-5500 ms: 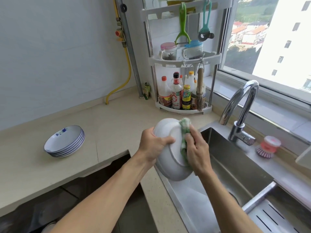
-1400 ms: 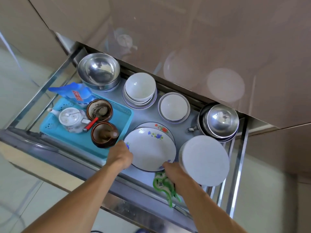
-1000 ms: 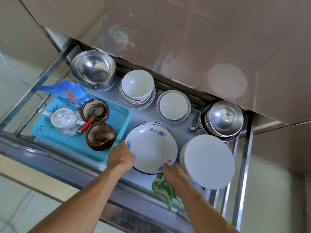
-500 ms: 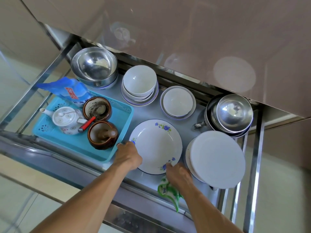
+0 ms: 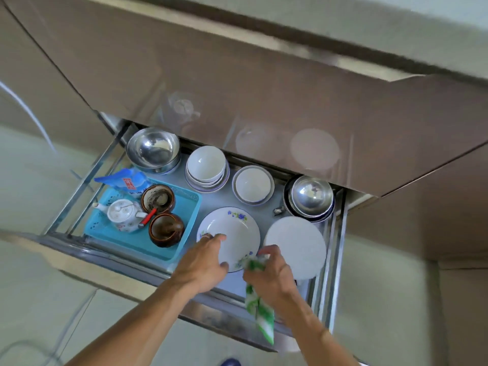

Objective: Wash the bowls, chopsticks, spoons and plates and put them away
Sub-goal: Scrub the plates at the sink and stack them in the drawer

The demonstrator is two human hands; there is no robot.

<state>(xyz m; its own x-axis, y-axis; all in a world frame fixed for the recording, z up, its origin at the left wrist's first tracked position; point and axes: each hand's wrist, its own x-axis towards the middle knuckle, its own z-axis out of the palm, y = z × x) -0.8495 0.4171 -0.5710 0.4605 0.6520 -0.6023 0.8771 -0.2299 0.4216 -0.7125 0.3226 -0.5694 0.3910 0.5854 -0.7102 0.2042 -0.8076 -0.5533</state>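
White porcelain sits under my left hand (image 5: 202, 262): the flowered plate (image 5: 232, 233) lies in the open drawer (image 5: 237, 305), and my left fingers (image 5: 214, 238) are loosely spread above its rim at about eight o'clock; I cannot tell whether they touch it. My right hand (image 5: 272, 276) hangs over the plate's five o'clock edge, fingers curled round the green-and-white cloth (image 5: 257, 305), whose tail dangles past the drawer front. At three o'clock of the plate, just beside it, is a stack of plain white plates (image 5: 298, 247). At nine o'clock stands a blue tray (image 5: 184, 210) holding a small teapot (image 5: 124, 215) and two brown pots (image 5: 163, 228). At twelve o'clock sit stacked white bowls (image 5: 207, 167), a single white bowl (image 5: 253, 184) and, at eleven, a steel bowl (image 5: 153, 150); steel bowls (image 5: 311, 198) nest at two o'clock. Half a second ago both my hands were down on the plate's near rim; now they have lifted and drawn back toward me, and the plate rests on its own.
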